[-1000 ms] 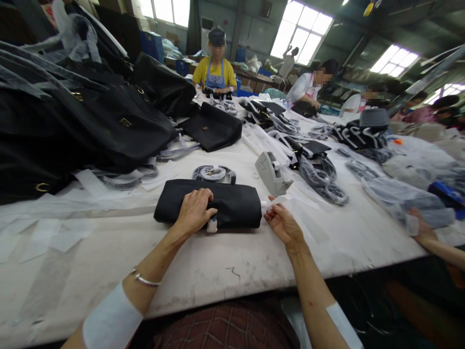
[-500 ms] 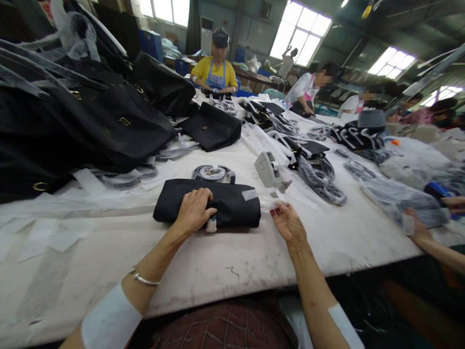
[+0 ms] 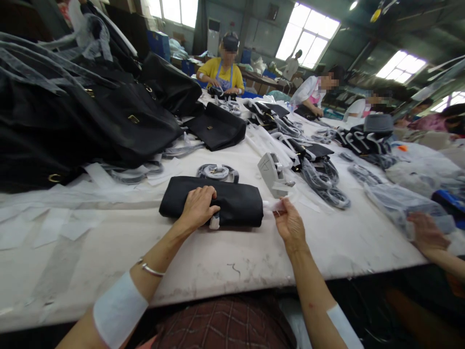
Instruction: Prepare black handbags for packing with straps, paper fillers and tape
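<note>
A black folded bag [image 3: 240, 203] lies flat on the white table in front of me. My left hand [image 3: 199, 208] presses down on its middle, fingers curled over the top, beside a small wrapped tab [image 3: 214, 221] at the near edge. At the bag's right end, my right hand [image 3: 289, 223] pinches a whitish translucent strip [image 3: 271, 206] that reaches to the bag. Its exact material is too blurred to tell. Just behind my right hand stands a pale grey tape dispenser [image 3: 269, 174]. A coiled, plastic-wrapped strap [image 3: 217, 171] rests against the bag's far side.
Black bags [image 3: 119, 116] are piled high on the left, with loose white sheets [image 3: 51, 225] near them. Wrapped straps [image 3: 323, 182] and bag parts lie further right. A co-worker's hand [image 3: 428, 235] handles plastic-wrapped goods at the right. Other people work across the table [image 3: 181, 271].
The pale patch on the bag's upper right corner is no longer there. My right hand stays by the bag's end, its strip now showing more plainly. The view has shifted slightly.
</note>
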`<state>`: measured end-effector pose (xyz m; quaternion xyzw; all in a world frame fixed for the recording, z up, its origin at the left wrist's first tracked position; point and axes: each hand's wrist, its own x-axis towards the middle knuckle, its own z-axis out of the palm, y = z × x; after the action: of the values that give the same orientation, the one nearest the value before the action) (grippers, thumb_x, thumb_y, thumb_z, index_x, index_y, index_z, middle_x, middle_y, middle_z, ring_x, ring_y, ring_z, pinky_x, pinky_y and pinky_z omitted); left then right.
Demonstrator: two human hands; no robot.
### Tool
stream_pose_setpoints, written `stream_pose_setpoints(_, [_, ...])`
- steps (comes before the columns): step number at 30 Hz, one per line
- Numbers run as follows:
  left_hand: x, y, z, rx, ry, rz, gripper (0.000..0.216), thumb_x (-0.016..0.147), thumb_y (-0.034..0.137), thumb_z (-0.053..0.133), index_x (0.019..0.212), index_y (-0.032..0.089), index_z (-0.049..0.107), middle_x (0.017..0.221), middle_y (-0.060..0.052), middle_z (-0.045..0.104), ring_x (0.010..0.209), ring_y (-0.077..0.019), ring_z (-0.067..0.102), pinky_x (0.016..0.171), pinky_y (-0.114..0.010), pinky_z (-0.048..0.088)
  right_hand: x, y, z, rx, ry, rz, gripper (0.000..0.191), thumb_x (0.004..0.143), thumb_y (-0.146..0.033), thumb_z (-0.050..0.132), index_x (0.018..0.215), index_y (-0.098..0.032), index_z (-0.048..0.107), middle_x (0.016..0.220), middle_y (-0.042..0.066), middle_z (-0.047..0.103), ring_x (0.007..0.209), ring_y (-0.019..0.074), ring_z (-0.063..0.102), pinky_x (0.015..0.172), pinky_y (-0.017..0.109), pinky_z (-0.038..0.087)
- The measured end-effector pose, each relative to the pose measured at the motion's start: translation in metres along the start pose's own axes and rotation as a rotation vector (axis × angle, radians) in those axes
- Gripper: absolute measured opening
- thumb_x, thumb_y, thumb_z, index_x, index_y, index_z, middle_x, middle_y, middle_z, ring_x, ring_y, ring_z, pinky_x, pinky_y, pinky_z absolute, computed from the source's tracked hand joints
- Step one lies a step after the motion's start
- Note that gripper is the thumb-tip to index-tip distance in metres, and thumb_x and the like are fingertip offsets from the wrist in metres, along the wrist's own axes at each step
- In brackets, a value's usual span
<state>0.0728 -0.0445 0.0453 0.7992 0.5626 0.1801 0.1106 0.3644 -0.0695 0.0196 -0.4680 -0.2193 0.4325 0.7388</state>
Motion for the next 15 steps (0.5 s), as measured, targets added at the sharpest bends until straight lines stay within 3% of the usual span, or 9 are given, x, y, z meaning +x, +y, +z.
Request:
stream_pose_setpoints(3, [-0.002,0.001,0.000,-0.010,0.005,0.004,0.024,0.078,0.032,0.066,0.092,0.024,0.048,0.095,-0.001,0.058,0.094,-0.0221,0.052,0.086,-0.035,0.035,-0.013,-0.007,0.008,0.035,0.060,-0.195,0.019,0.073,-0.029,0.076,0.087,-0.018,0.067,0.085,-0.003,0.070,0.083,0.0092,0.065,0.080,0.022,0.054])
stream_pose_setpoints(6, [-0.002,0.002,-0.001,-0.010,0.009,-0.001,0.025,0.078,0.033,0.066,0.092,0.023,0.047,0.095,-0.001,0.058,0.094,-0.0221,0.052,0.084,-0.035,0.035,-0.040,-0.012,0.020,0.017,0.034,-0.313,0.018,0.077,-0.028,0.073,0.092,-0.018,0.069,0.094,0.000,0.071,0.093,0.0126,0.066,0.093,0.030,0.052])
stream_pose_setpoints(11, [0.001,0.000,-0.003,-0.014,-0.040,-0.002,0.027,0.077,0.035,0.066,0.093,0.023,0.048,0.100,-0.003,0.058,0.097,-0.0236,0.051,0.082,-0.036,0.036,-0.092,0.012,0.051,-0.374,0.005,-0.424,0.028,0.081,-0.034,0.069,0.101,-0.015,0.071,0.107,0.008,0.072,0.106,0.0225,0.064,0.105,0.045,0.043])
stream_pose_setpoints(15, [0.009,-0.004,-0.008,-0.026,-0.100,0.012,0.029,0.074,0.037,0.068,0.090,0.023,0.049,0.098,-0.002,0.059,0.096,-0.0234,0.052,0.081,-0.036,0.038,-0.102,0.047,0.067,-0.628,-0.081,-0.556,0.029,0.082,-0.033,0.067,0.105,-0.015,0.072,0.110,0.009,0.071,0.111,0.0261,0.063,0.105,0.047,0.044])
